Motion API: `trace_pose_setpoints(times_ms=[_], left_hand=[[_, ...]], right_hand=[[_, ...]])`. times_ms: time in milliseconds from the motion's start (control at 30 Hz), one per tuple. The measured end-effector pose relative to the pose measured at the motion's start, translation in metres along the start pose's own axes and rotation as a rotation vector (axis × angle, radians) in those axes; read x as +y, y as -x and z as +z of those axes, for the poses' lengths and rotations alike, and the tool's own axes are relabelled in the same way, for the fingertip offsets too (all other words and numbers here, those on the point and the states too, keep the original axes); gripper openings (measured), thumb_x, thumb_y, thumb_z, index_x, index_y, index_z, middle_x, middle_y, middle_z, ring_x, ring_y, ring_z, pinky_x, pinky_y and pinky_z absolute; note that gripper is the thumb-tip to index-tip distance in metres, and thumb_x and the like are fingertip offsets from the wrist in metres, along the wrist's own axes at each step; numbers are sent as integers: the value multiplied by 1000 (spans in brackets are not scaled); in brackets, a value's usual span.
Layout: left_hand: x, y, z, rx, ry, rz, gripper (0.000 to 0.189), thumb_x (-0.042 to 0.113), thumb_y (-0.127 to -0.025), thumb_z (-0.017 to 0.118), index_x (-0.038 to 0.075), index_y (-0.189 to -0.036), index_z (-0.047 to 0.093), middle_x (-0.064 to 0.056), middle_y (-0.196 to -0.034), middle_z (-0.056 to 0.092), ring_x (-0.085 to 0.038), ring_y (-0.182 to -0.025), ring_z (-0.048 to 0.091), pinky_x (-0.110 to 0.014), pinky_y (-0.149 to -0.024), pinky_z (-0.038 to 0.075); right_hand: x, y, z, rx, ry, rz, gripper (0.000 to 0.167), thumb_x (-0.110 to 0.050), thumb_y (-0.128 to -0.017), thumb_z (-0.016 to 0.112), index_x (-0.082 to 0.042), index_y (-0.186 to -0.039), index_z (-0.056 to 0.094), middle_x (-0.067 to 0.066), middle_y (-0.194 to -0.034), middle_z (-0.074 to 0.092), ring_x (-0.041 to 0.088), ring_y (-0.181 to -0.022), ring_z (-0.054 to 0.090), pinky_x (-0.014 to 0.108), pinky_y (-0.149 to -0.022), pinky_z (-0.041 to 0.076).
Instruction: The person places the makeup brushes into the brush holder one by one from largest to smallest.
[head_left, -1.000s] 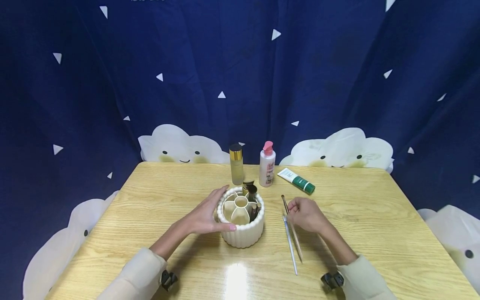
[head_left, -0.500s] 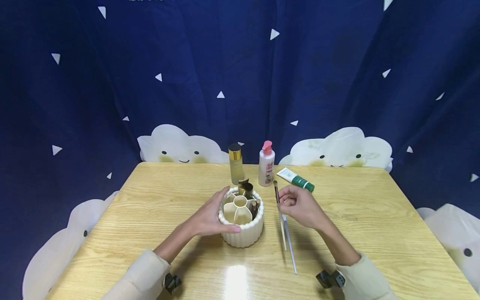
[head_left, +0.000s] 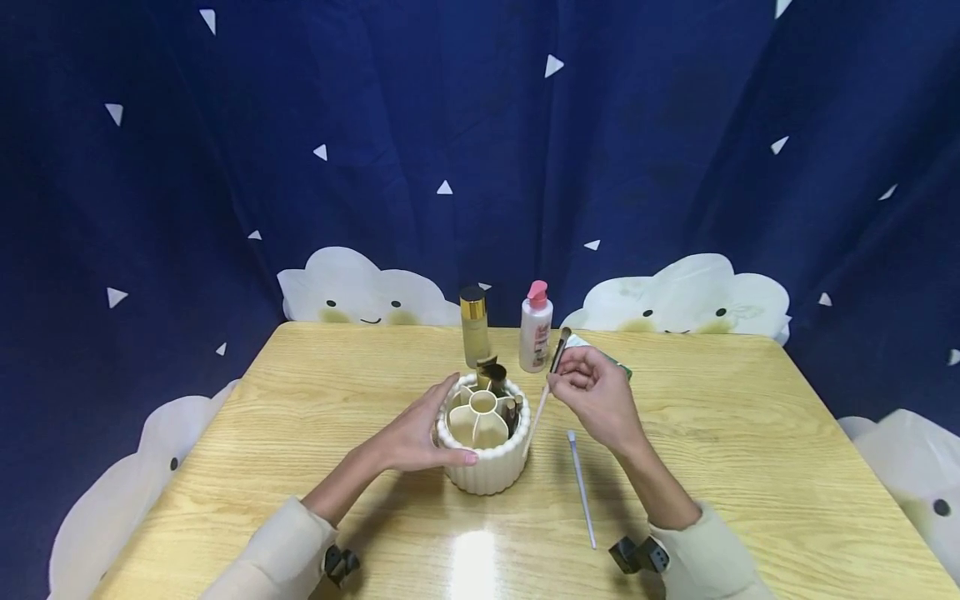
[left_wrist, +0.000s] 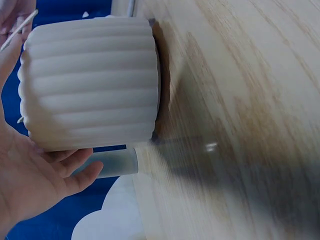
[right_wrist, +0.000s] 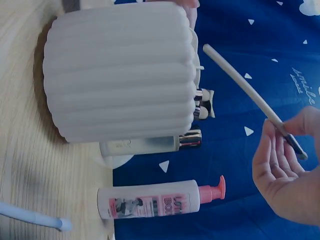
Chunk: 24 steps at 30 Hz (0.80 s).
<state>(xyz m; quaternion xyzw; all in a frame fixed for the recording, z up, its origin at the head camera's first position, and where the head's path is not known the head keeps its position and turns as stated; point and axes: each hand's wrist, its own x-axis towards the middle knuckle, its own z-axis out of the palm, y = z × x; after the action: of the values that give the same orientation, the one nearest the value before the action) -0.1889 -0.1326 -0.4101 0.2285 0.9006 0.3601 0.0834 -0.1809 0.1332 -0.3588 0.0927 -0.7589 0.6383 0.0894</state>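
Note:
A white ribbed makeup organizer (head_left: 486, 475) with petal-shaped compartments stands upright on the table. My left hand (head_left: 415, 429) grips its left side, thumb along the near rim and fingers towards the far side. Dark-haired makeup brushes (head_left: 495, 372) and short brown-handled pieces (head_left: 512, 414) stand in its far and right compartments. To its right, my right hand (head_left: 600, 396) pinches a makeup brush (right_wrist: 245, 90) near its dark ferrule. This brush tilts, bristles up, its pale handle end pointing down towards the organizer. In the right wrist view the handle end is apart from the rim.
On the table (head_left: 712, 433) a pale blue brush (head_left: 582, 492) lies right of the organizer. Behind stand a gold-collared bottle (head_left: 474, 333) and a pink-pump lotion bottle (head_left: 536, 337). A green and white tube (head_left: 577, 341) is partly hidden by the right hand.
My right hand has raised the makeup brush off the table, away from the blue brush, and carried it left and farther back towards the organizer. The left hand stays on the organizer.

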Motion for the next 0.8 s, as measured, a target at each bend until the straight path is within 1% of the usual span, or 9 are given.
trace_pose_setpoints(times_ms=[167, 267, 367, 467, 567, 633, 700, 800], left_hand=[[-1, 1, 0, -2, 3, 14, 120, 55, -65, 80, 12, -153, 10, -17, -155, 24, -35, -142, 27, -58, -113, 25], [-2, 0, 1, 8, 32, 23, 120, 54, -64, 81, 11, -153, 12, -17, -154, 27, -34, -140, 30, -58, -112, 26], [-4, -1, 4, 20, 53, 30, 120, 52, -63, 83, 10, -152, 13, -16, -151, 31, -32, -138, 33, -56, -112, 27], [-5, -1, 5, 30, 56, 28, 122, 51, -62, 83, 9, -152, 13, -16, -151, 31, -32, -138, 33, -55, -113, 27], [-6, -2, 6, 29, 38, 15, 125, 54, -62, 82, 9, -153, 9, -17, -155, 24, -33, -141, 27, -55, -114, 25], [-5, -2, 6, 22, 28, 11, 126, 55, -62, 82, 11, -153, 7, -17, -157, 20, -33, -143, 24, -55, -114, 23], [-4, -2, 6, 19, 19, 12, 125, 56, -62, 81, 13, -153, 7, -16, -157, 18, -33, -144, 22, -56, -114, 23], [-3, -2, 6, 17, 15, 10, 123, 56, -63, 81, 16, -154, 8, -15, -157, 18, -34, -143, 22, -57, -113, 24]], right_hand=[[-2, 3, 6, 43, -62, -41, 17, 10, -80, 59, 10, -96, 54, 2, -80, 61, 2, -70, 62, 15, -63, 52], [-2, 5, 9, 55, -93, -46, 18, 11, -80, 59, 10, -96, 52, 0, -81, 62, 3, -73, 63, 16, -65, 53], [0, 6, 12, 50, -108, -43, 17, 12, -80, 58, 10, -96, 50, 1, -83, 63, 3, -74, 63, 17, -66, 54], [3, 7, 16, 33, -90, -36, 17, 11, -80, 58, 9, -95, 50, 7, -85, 64, 3, -74, 63, 17, -66, 54], [6, 7, 18, 9, -67, -36, 17, 11, -80, 58, 8, -95, 50, 18, -88, 65, 3, -74, 64, 17, -66, 54], [7, 8, 19, -1, -37, -37, 17, 10, -80, 59, 8, -94, 51, 22, -90, 66, 3, -73, 64, 17, -65, 54], [9, 8, 21, -11, -4, -33, 16, 9, -79, 60, 7, -93, 52, 24, -89, 67, 2, -72, 64, 17, -64, 54], [12, 11, 23, -20, 49, -15, 14, 6, -79, 62, 5, -91, 55, 22, -87, 69, 1, -69, 64, 18, -61, 53]])
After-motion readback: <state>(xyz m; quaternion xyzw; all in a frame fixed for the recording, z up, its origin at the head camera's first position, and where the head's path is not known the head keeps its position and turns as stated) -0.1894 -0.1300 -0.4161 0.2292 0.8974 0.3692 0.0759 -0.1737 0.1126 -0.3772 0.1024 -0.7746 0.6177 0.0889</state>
